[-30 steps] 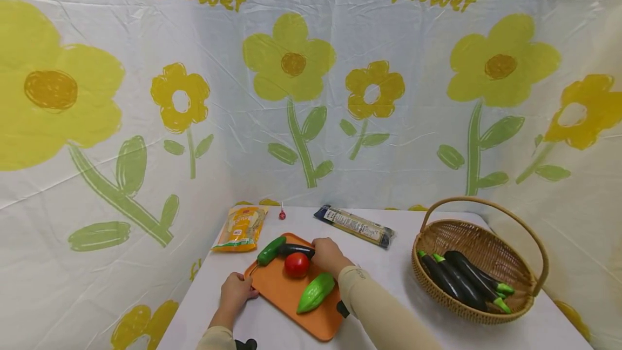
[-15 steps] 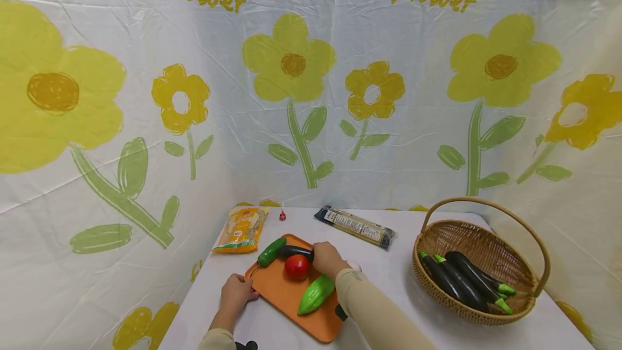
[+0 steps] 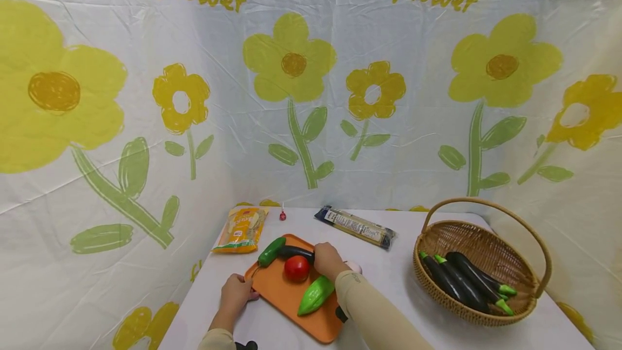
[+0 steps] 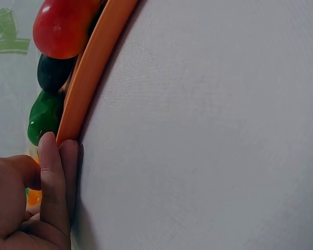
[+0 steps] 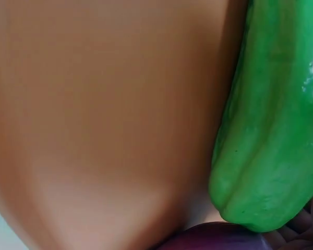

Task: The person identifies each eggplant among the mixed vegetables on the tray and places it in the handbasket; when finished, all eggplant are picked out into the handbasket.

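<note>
An orange tray (image 3: 279,298) lies on the table, its left corner pinched by my left hand (image 3: 235,296), as the left wrist view (image 4: 47,192) shows close up. My right hand (image 3: 328,260) grips one end of a dark purple eggplant (image 3: 296,253) lying at the tray's far side. Around it on the tray are a dark green pepper (image 3: 271,252) with a thin stem, a red tomato (image 3: 297,268) and a light green ridged vegetable (image 3: 316,295). In the right wrist view, the eggplant (image 5: 214,237) and green vegetable (image 5: 271,120) show, with fingers (image 5: 302,224) partly hidden behind.
A wicker basket (image 3: 525,261) holding several eggplants stands on the right. At the back are an orange food packet (image 3: 240,229), a red lollipop (image 3: 283,215) and a long clear package (image 3: 356,226). A pale round thing (image 3: 354,267) sits partly behind the right hand.
My right hand has shifted slightly down, still on the eggplant, and the pale round thing beside it has come into view. The left hand and the tray have hardly moved.
</note>
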Tool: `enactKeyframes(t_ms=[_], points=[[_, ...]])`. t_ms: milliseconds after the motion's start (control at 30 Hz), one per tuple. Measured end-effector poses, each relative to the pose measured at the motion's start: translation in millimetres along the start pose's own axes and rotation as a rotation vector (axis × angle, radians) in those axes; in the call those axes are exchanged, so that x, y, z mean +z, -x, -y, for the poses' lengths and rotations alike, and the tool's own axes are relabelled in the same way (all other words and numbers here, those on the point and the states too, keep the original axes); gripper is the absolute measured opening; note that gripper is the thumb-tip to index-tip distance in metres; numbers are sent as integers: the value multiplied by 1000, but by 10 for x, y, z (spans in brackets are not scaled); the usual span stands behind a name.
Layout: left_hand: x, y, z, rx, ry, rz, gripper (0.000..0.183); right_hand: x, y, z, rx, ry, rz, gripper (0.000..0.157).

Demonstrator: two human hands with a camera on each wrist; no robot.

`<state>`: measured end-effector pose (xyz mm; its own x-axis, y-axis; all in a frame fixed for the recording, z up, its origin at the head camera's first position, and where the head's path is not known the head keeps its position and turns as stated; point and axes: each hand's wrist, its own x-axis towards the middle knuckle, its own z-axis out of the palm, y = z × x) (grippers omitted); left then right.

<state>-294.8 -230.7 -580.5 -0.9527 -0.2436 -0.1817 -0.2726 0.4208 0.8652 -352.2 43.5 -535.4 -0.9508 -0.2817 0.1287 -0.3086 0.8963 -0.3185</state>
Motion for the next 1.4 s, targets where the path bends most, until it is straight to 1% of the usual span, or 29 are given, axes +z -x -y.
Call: enactKeyframes(t_ms=[200, 367, 500, 700, 867, 933, 1033, 1133, 1267, 1400], points=[[7, -18, 10, -13, -1, 6, 24, -39, 8, 15, 8, 24, -4, 8], [7, -32, 8, -35, -10, 7, 25, -126, 22, 43, 22, -12, 7, 8], [12, -25, -4, -40, -9, 8, 25, -172, 26, 31, 29, -19, 0, 9], [18, -33, 7, -43, -2, 22, 25, -256, 70, 4, 38, -65, -8, 7], [2, -43, 28, -24, -10, 27, 24, -330, 99, -26, 68, -122, 21, 6], [-10, -51, 36, -17, -17, 22, 25, -350, 108, -51, 71, -140, 22, 8], [-32, -54, 32, -13, -24, 21, 26, -380, 124, -99, 54, -138, 0, 13], [-42, -52, 22, -11, -33, 22, 27, -426, 147, -149, 14, -112, -43, 16], [-34, -50, 17, -11, -35, 28, 27, -512, 185, -202, -14, -112, -80, 15], [-16, -42, 14, -14, -27, 33, 27, -596, 214, -243, -16, -87, -89, 13]])
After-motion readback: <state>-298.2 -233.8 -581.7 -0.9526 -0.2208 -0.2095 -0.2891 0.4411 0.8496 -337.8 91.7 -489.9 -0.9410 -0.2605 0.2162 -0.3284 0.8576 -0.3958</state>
